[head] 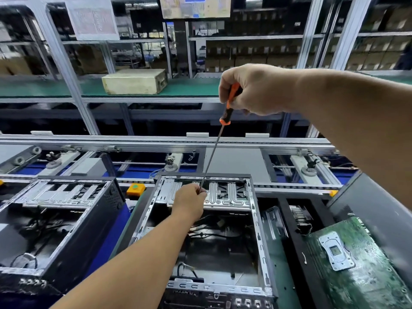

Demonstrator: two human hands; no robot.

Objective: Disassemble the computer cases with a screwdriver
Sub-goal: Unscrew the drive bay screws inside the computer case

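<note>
— Where's the screwdriver (224,128)?
— Above the middle case (207,230), tilted. Orange-and-black handle wrapped in the right hand (252,90), well up over the case's far edge. Shaft running down and left to the tip, pinched by the left hand (189,200) on the silver drive cage (225,194) at the far end of the case.
— So both grips busy?
— Yes. Right grip curled tight round the handle, left grip narrow, fingertips closed on the shaft's tip.
— Open room around that case?
— Top open, walls low. Loose black cables (214,233) inside on the bare floor of the case. Ports along its near edge. Left of it, a narrow blue gap, then a second open case (60,224), cables inside too. Right of it, a black panel (296,237) just beside, then a green board (356,262) with a silver socket frame, tilted.
— Beyond it?
— Conveyor rail (156,140) crossing behind the far edge, an orange block (135,188) to the far left corner. Higher, a green shelf (44,88) bearing a beige box (134,81).
— Any writing?
— Papers (93,16) and a screen (196,6) hung up top, too blurred to read.
</note>
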